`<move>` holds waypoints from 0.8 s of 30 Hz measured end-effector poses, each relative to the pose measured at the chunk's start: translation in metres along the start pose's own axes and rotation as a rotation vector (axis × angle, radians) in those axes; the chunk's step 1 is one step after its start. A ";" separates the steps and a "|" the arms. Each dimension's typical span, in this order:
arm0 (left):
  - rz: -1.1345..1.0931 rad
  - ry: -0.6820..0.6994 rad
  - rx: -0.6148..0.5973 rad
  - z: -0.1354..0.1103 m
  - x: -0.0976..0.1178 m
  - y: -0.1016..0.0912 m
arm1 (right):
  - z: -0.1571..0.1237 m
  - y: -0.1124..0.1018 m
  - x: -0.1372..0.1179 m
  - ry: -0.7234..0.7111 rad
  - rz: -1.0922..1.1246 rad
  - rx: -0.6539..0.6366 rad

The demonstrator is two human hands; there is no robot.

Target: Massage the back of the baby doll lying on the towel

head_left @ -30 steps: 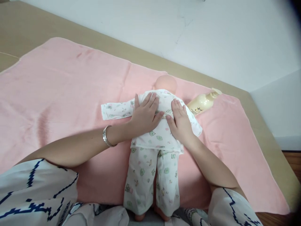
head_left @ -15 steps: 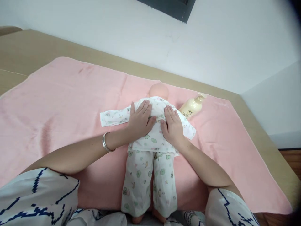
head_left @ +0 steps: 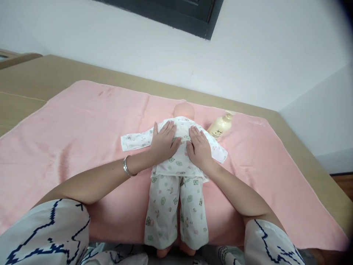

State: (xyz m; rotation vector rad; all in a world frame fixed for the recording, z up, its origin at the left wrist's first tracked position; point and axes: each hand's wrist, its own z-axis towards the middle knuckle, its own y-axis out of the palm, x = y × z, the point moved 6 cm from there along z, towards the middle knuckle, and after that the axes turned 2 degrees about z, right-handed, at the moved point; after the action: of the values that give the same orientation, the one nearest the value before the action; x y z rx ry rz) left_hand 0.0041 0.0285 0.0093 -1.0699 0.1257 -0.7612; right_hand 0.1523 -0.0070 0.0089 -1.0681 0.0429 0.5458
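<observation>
A baby doll [head_left: 169,206] lies face down, its bald head away from me and its feet at the near edge. It wears a white printed long-sleeved top [head_left: 176,167] and matching trousers. My left hand [head_left: 163,142] rests flat on the left side of the doll's upper back, fingers stretched out and thumb pointing inward. On the right side of the back, my right hand [head_left: 200,148] lies flat too, its thumb toward the middle. Neither hand grips anything. A silver bangle [head_left: 127,166] circles my left wrist.
A cream pump bottle [head_left: 220,126] lies tilted beside the doll's right sleeve. Beneath everything spreads a pink cloth [head_left: 91,125] with a few creases, over a wooden table [head_left: 292,141]. Behind is a white wall with a dark frame [head_left: 190,24].
The camera view has tilted up slightly, showing more of the wall and dark frame. Both hands stay flat on the doll's back, with hardly any visible shift.
</observation>
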 end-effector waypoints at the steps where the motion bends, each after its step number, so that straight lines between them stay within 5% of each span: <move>1: 0.008 0.004 0.002 0.000 0.000 0.000 | 0.000 0.000 0.000 0.002 0.003 0.000; 10: 0.025 0.001 -0.013 -0.001 -0.001 0.001 | 0.001 -0.001 -0.002 0.015 0.022 -0.016; 18: -0.035 -0.037 -0.046 0.001 -0.004 0.004 | 0.006 0.002 0.002 0.034 0.041 -0.185; 24: -0.073 0.108 -0.044 -0.015 0.023 -0.002 | 0.020 0.002 0.029 0.097 0.108 -0.280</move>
State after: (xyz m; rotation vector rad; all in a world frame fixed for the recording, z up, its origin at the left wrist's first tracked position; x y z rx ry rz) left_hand 0.0135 0.0029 0.0099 -1.0798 0.1964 -0.8861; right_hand 0.1721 0.0223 0.0089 -1.3717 0.1128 0.6091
